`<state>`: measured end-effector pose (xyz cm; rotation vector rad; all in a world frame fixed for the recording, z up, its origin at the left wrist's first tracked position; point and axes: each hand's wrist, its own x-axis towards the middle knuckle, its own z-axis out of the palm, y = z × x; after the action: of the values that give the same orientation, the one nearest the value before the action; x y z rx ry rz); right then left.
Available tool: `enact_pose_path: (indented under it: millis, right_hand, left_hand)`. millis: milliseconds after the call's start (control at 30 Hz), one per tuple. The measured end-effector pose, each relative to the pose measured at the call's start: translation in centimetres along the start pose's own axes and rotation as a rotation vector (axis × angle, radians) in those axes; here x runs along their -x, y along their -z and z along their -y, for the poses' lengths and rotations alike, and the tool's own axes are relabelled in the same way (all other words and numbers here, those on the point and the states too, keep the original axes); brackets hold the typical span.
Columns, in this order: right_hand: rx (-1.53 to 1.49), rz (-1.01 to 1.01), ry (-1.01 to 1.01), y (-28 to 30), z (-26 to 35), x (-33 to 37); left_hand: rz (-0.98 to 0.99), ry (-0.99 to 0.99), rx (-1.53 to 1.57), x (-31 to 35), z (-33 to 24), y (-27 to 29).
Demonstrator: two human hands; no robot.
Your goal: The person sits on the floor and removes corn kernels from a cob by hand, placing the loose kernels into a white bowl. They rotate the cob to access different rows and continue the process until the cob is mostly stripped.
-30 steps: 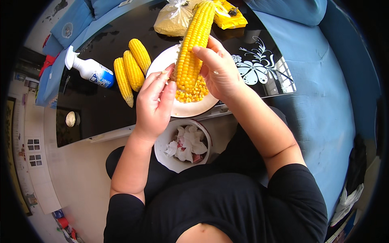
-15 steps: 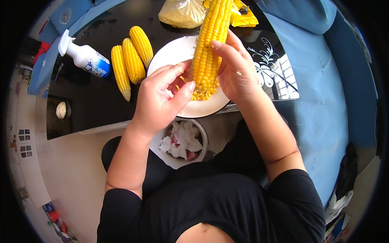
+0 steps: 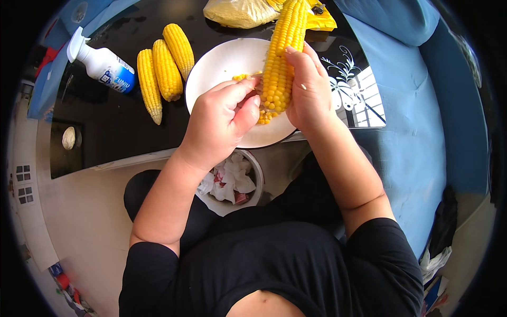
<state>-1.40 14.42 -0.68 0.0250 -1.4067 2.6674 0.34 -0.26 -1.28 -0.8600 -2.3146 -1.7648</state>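
Observation:
My right hand [image 3: 308, 90] grips a long yellow corn cob [image 3: 283, 50], held tilted over a white plate [image 3: 222, 63] on the black table. My left hand [image 3: 222, 121] is closed at the cob's lower end, thumb pressed against the kernels. Loose kernels lie on the plate near my left fingers, partly hidden by the hand.
Three more corn cobs [image 3: 163, 66] lie side by side left of the plate. A white spray bottle [image 3: 100, 61] lies further left. A yellow plastic bag [image 3: 245, 11] sits behind the plate. A bin with crumpled tissues [image 3: 232, 182] stands under the table edge. Blue cushions [image 3: 417, 132] are on the right.
The view has shifted, so the plate and cob sit lower in the picture. My left hand has curled tighter at the cob's lower end. The pile of kernels is now mostly covered.

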Motion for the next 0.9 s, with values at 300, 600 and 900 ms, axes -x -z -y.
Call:
enact_pose_path:
  millis: [300,600,900]
  right_hand:
    - [-0.02,0.039,-0.033,-0.15,0.32,0.04]
    - [-0.039,0.019,-0.069,-0.14,0.0,0.0]
    - [-0.019,0.041,-0.035,0.03,0.05,-0.33]
  left_hand:
    - [0.128,0.226,0.325,-0.17,-0.41,0.52]
    - [0.004,0.183,0.175,-0.32,-0.07,0.36]
    - [0.094,0.224,0.325,-0.5,-0.48,0.61]
